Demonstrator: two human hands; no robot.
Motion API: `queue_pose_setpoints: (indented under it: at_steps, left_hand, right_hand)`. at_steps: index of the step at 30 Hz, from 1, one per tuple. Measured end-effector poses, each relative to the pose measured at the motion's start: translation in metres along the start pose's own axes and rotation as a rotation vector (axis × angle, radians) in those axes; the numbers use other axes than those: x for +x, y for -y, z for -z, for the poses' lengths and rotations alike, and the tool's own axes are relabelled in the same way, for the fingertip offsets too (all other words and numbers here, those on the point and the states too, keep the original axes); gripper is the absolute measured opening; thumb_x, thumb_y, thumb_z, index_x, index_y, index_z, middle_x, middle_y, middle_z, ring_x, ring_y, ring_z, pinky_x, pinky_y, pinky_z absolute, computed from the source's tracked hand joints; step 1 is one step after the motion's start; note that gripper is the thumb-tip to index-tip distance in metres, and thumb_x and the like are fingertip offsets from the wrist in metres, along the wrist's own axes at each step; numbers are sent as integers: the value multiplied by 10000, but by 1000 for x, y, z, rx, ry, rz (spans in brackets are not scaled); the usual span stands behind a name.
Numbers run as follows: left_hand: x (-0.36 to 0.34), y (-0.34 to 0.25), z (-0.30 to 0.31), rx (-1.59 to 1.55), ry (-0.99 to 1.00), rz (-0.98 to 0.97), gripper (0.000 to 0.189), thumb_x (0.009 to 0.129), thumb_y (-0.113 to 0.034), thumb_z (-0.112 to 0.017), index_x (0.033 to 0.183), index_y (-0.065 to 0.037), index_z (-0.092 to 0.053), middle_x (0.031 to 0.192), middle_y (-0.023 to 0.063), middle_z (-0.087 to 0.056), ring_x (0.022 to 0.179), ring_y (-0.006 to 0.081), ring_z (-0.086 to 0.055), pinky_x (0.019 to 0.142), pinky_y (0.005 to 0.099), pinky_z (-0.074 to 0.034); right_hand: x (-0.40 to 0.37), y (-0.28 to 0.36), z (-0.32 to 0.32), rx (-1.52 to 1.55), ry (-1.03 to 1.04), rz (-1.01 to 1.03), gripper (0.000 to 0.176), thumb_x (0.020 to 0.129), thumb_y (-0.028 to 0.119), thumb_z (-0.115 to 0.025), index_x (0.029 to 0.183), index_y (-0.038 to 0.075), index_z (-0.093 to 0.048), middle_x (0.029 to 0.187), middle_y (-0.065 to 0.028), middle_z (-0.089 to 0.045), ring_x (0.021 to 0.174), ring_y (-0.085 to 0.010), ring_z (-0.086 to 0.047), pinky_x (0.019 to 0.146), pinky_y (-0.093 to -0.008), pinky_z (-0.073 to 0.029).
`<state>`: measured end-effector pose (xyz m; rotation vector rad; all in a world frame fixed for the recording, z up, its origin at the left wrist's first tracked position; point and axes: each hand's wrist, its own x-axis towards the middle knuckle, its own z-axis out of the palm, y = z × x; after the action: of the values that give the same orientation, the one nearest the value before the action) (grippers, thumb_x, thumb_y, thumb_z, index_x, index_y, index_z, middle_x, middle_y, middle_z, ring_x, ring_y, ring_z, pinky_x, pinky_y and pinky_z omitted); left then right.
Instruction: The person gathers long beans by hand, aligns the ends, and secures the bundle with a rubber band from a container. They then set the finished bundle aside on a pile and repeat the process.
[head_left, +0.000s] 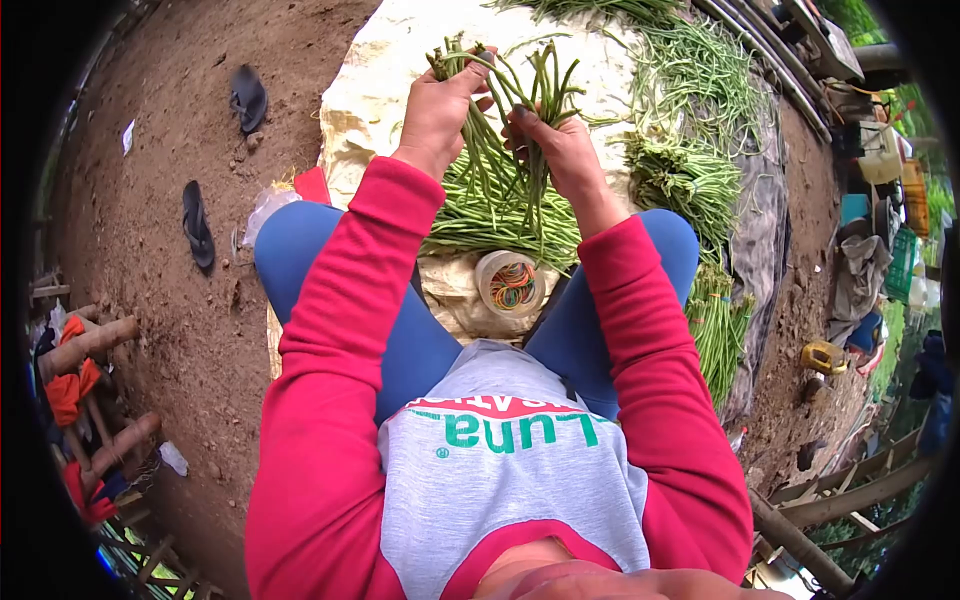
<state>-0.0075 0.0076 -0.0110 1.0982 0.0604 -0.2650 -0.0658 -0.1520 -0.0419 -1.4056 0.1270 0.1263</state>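
Note:
My left hand (443,105) is closed round the top ends of a bunch of long green string beans (483,145), which hang down from it. Close beside it, my right hand (556,145) grips a second, smaller bunch of string beans (548,85), with the ends sticking up above the fingers. Beneath both hands lies a pile of string beans (490,215) on a pale woven sheet (365,100). Between my knees stands a round plastic tub (497,262) holding coloured rubber bands (513,287).
Tied bundles of string beans (685,185) lie to the right, with loose string beans (705,80) farther back. Two dark flip-flops, one (248,98) behind the other (197,225), rest on bare soil at left. Wooden poles (105,445) stand at lower left, and a yellow object (824,357) sits at right.

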Motion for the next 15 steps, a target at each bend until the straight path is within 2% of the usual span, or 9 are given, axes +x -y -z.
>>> queue_pose_setpoints:
  at_steps: [1, 2, 4, 5, 6, 8, 9, 13, 15]
  left_hand:
    - [4, 2, 2, -52, -8, 10, 281, 888, -246, -681, 1102, -63, -669, 995, 32, -657, 898, 159, -619, 778, 309, -538]
    - [8, 2, 5, -148, 30, 30, 298, 932, -225, -619, 1169, -47, -597, 1056, 74, -654, 984, 217, -630, 822, 366, -541]
    - [10, -2, 11, -257, 142, 133, 313, 964, -223, -560, 1214, -39, -518, 1102, 102, -643, 1048, 241, -617, 831, 405, -539]
    - [4, -9, 5, -227, 133, 151, 306, 979, -222, -528, 1219, -37, -489, 956, 77, -633, 900, 193, -626, 825, 408, -539]
    - [6, -5, 6, -227, 135, 151, 306, 979, -222, -528, 1219, -37, -489, 956, 77, -633, 900, 193, -626, 825, 408, -539]
    - [4, -6, 1, -268, 227, 180, 294, 949, -222, -590, 1171, -29, -581, 744, 32, -564, 634, 135, -559, 688, 368, -572]
    - [0, -5, -2, -197, 171, 257, 299, 936, -209, -613, 1174, -30, -594, 645, -18, -453, 546, 109, -467, 656, 348, -566]
    - [1, -3, 0, -41, 259, 320, 272, 883, -198, -690, 1099, -37, -651, 625, -35, -459, 555, 95, -459, 626, 301, -540]
    - [9, 7, 7, -26, 277, 186, 272, 864, -216, -715, 1065, -39, -668, 661, -22, -525, 582, 95, -496, 607, 291, -527]
  right_hand:
    - [-1, 3, -1, 79, -60, -17, 217, 920, 259, -638, 962, 47, -658, 790, -45, -674, 673, -132, -640, 599, -263, -512]
    - [-2, 5, -2, 158, -121, -32, 213, 918, 252, -641, 963, 44, -656, 800, -47, -674, 676, -138, -644, 607, -268, -525]
    - [3, 3, 6, 192, -176, -8, 240, 905, 251, -662, 970, 21, -648, 801, -57, -664, 675, -150, -642, 599, -275, -535]
    - [4, 4, 10, 193, -151, 9, 245, 907, 254, -658, 968, 17, -649, 784, -50, -656, 660, -142, -630, 594, -270, -528]
    - [4, 4, 13, 193, -126, 27, 250, 910, 258, -655, 966, 14, -650, 767, -44, -648, 644, -133, -619, 588, -264, -522]
    - [2, 7, 13, 150, -112, 24, 249, 915, 261, -649, 960, 16, -654, 747, -35, -639, 619, -121, -600, 571, -254, -504]
    - [0, 7, 13, 106, -97, 21, 248, 919, 264, -644, 954, 19, -658, 727, -26, -630, 595, -108, -580, 554, -243, -486]
    - [-3, 2, 7, -68, 35, -32, 262, 932, 297, -624, 928, 39, -672, 686, -7, -615, 546, -86, -539, 508, -225, -430]
    - [-4, 3, 4, -39, 28, -32, 271, 932, 305, -622, 922, 39, -672, 687, -9, -617, 544, -88, -542, 507, -226, -431]
